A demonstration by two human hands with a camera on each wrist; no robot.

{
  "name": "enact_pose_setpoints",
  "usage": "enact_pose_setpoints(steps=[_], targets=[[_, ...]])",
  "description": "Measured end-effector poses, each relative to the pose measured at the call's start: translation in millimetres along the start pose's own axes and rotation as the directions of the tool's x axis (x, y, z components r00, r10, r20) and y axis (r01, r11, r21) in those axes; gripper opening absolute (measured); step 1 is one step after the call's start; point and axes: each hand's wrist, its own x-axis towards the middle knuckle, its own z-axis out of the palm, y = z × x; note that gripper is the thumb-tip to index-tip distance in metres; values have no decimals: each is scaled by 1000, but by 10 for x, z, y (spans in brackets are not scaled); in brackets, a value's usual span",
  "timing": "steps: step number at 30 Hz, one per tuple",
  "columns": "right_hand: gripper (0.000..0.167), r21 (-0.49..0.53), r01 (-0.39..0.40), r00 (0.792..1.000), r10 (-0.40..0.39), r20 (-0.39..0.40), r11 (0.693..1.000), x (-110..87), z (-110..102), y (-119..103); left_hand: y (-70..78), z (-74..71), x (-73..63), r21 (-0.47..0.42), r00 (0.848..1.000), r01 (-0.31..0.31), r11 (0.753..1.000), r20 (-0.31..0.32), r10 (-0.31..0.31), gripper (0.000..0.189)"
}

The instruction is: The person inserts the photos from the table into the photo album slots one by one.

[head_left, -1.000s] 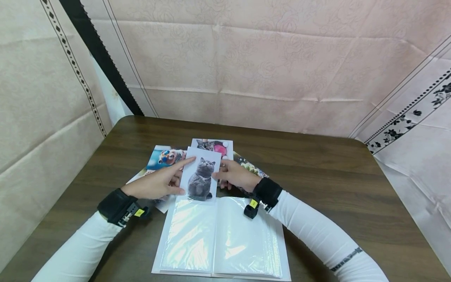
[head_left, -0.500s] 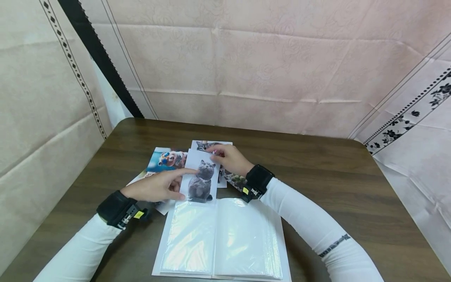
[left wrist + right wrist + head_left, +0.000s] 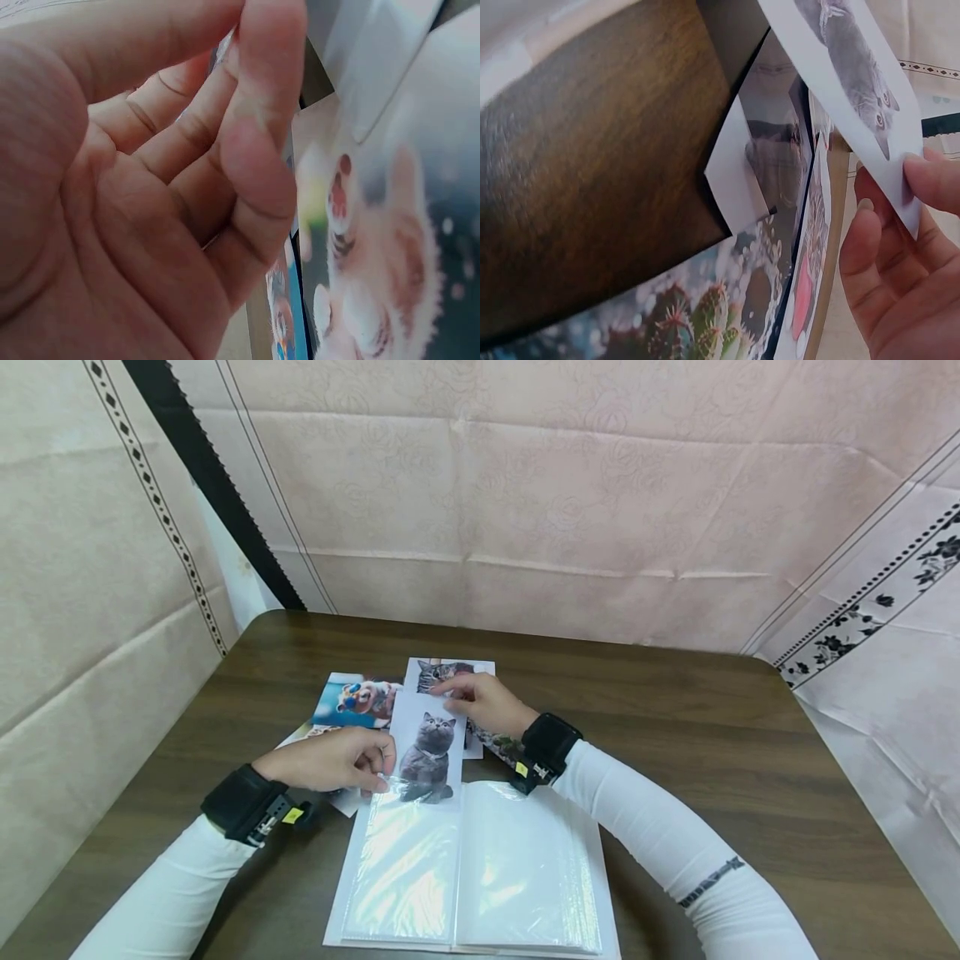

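Observation:
A photo of a grey cat [image 3: 428, 756] stands above the left page of an open photo album [image 3: 528, 860], its lower end overlapped by the plastic pocket [image 3: 405, 868]. My right hand [image 3: 491, 703] pinches the photo's top edge; the right wrist view shows thumb and fingers on either side of its corner [image 3: 900, 172]. At the pocket's upper left corner, my left hand [image 3: 341, 760] has thumb and index finger together, pinching the plastic edge beside the photo. In the left wrist view, that hand's [image 3: 165, 172] fingers are curled, and the pinched edge is hidden.
Behind the album lie several loose photos: one with a blue background [image 3: 348, 700], a tabby cat photo [image 3: 450, 670] and a cactus photo [image 3: 705, 322]. They overlap on the brown wooden table [image 3: 675, 735]. A patterned cloth [image 3: 562, 527] hangs behind the table.
My right hand has gone from the photo's right side to its top edge. The photo has moved down into the pocket's mouth. My left index finger has drawn back from the photo's face.

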Motion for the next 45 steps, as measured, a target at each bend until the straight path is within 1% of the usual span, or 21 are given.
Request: enact_pose_setpoints(steps=[6, 12, 20, 24, 31, 35, 39, 45], targets=[[26, 4, -45, 999, 45, 1, 999, -30, 26, -36, 15, -13, -5, -9, 1000, -8, 1000, 5, 8, 15], [25, 14, -85, 996, 84, 35, 996, -58, 50, -55, 39, -19, -8, -19, 1000, -5, 1000, 1, 5, 13], [25, 15, -82, 996, 81, 41, 997, -80, 54, -73, 47, -17, -11, -28, 1000, -4, 1000, -4, 4, 14], [24, 10, -73, 996, 72, 60, 997, -95, 53, -68, 46, -17, -11, -30, 1000, -1, 1000, -4, 1, 14], [26, 38, -71, 992, 66, 106, 997, -134, 73, -73, 39, -18, -7, -24, 1000, 1, 1000, -9, -1, 14], [26, 33, -73, 991, 69, 115, 997, -143, 80, -71, 35, -20, -7, -21, 1000, 0, 1000, -10, -1, 14], [24, 40, -65, 989, 60, 132, 997, -141, 84, -53, 33, -22, -7, -22, 1000, 2, 1000, -7, -2, 14], [17, 62, -56, 985, 45, 168, 996, -165, 104, -61, 31, -19, -9, -24, 1000, 10, 1000, -5, -10, 14]])
